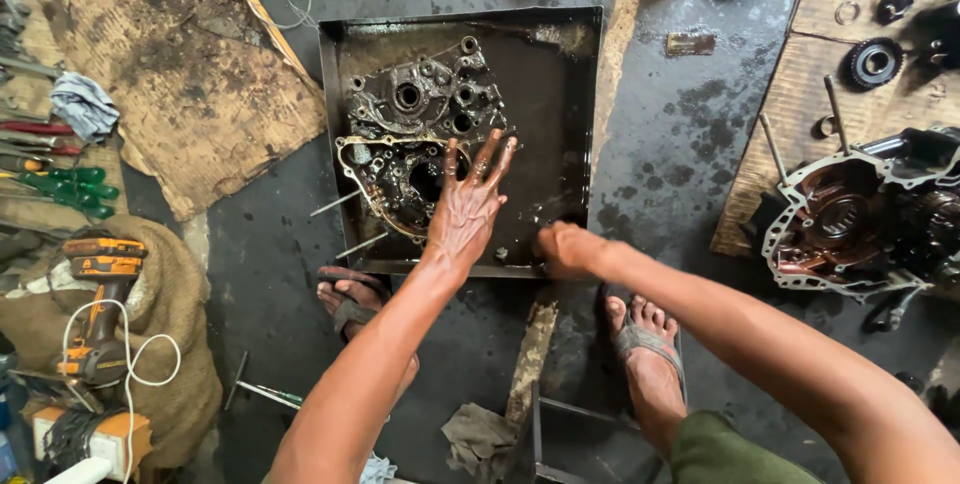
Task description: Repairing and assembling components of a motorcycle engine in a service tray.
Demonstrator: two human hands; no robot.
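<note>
While our left hand (465,206) lies flat and wide open on the lower engine cover (398,184), our right hand (563,249) is closed in a fist at the near edge of the metal tray (580,94). We cannot tell if the fist holds something small; it may be rubbing the tray floor.

It looks to us like a washing step. Two engine covers sit in the tray, in a thin pool of dark, oily liquid. The lower one lies near the tray's front left corner, and the upper engine cover (425,94) lies just behind it, toward the tray's back wall. Both are grey cast metal, bumpy, full of round holes and caked with black grime. Thin metal rods stick out from the lower cover past the tray's left wall.

A next move would call for a firm grip, we think, because everything here is wet and slippery.

The tray is square, shallow and rusty dark. Left of the tray lies a dirty, torn cardboard sheet (170,54). Far to the right of the tray stands an open engine case (850,219), shiny at the rim and brown inside. Our feet in sandals rest on the stained floor just in front of the tray.
</note>
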